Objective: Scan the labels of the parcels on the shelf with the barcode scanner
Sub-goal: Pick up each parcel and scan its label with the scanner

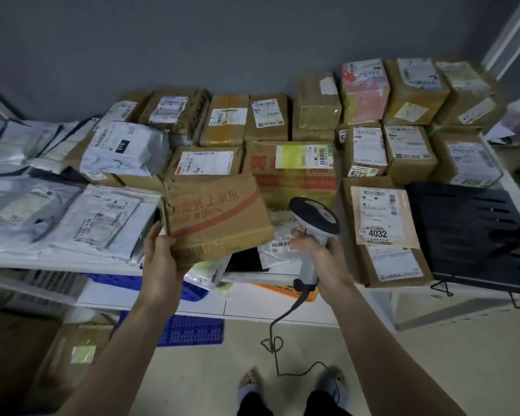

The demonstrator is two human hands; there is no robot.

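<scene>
My left hand (159, 259) grips the near left corner of a worn cardboard box (216, 220) with red print, tilted up above the front of the shelf (57, 259). In my right hand (318, 250) I hold the grey-and-white barcode scanner (314, 223) by its handle, its head up beside the box's right edge. The scanner's cable (278, 340) hangs to the floor. Under the box lie flat plastic mailers (278, 247) with barcode labels. Many labelled parcels cover the shelf, among them a box marked 4032 (382, 232).
White poly bags (72, 217) lie at the left of the shelf, stacked cartons (397, 94) at the back right, a black slatted crate (469, 232) at the right. Blue crates (189, 330) and an orange crate (285, 291) sit below. My feet (291, 382) stand on the tiled floor.
</scene>
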